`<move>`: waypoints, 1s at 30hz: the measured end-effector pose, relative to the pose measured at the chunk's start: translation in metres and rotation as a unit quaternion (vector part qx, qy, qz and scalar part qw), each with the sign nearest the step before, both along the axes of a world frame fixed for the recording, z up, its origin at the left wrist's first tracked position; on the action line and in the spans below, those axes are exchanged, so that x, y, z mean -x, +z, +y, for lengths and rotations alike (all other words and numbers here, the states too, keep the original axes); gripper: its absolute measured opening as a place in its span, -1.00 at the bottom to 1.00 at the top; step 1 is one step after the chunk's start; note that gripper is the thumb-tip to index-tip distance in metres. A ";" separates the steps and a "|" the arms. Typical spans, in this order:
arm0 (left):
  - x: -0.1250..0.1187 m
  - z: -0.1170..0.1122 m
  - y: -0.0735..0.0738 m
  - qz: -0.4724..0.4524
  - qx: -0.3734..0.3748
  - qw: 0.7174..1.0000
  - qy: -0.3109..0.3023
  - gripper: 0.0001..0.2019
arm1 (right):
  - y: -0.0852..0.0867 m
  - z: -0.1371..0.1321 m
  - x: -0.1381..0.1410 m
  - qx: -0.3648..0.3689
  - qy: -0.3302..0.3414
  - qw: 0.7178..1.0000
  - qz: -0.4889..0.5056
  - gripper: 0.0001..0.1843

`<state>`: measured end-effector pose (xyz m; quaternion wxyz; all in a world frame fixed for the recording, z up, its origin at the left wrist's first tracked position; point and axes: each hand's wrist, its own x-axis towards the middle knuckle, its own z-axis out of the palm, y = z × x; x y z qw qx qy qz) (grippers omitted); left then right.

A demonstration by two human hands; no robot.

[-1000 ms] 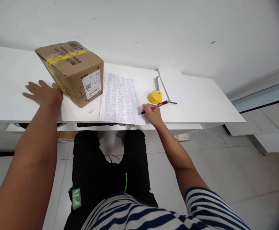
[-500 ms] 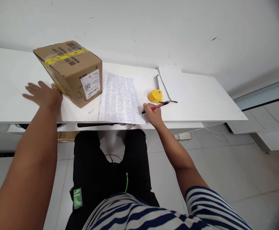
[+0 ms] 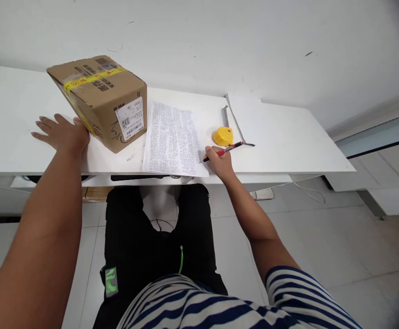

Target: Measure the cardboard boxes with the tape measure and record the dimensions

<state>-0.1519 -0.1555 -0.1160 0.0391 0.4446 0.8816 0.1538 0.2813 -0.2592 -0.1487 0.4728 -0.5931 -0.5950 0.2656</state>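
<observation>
Fingers spread, my left hand (image 3: 64,132) lies flat on the white tabletop, right beside a taped cardboard box (image 3: 106,100). In my right hand (image 3: 220,163) is a red and black pen (image 3: 227,150), its tip pointing left at the right edge of a sheet of paper (image 3: 172,137). Dense handwriting in columns covers that sheet. Whether the tip touches the paper I cannot tell. Just beyond the right hand sits a yellow tape measure (image 3: 223,136), a short length of its blade pulled out toward the wall.
The narrow white table (image 3: 288,141) runs along a white wall (image 3: 199,50). A blank white sheet (image 3: 245,107) with a dark edge lies near the wall, right of the tape measure. Below the tabletop is a shelf (image 3: 220,179), with a white cable (image 3: 309,192) to its right.
The view has shifted very slightly. Both hands stay in nearly the same places, and the box, paper and tape measure have not visibly moved.
</observation>
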 end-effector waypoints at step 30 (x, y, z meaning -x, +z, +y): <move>-0.001 -0.008 0.002 -0.013 -0.015 1.000 -0.006 -0.24 | -0.014 0.012 0.001 -0.115 0.085 0.972 -0.185 -0.65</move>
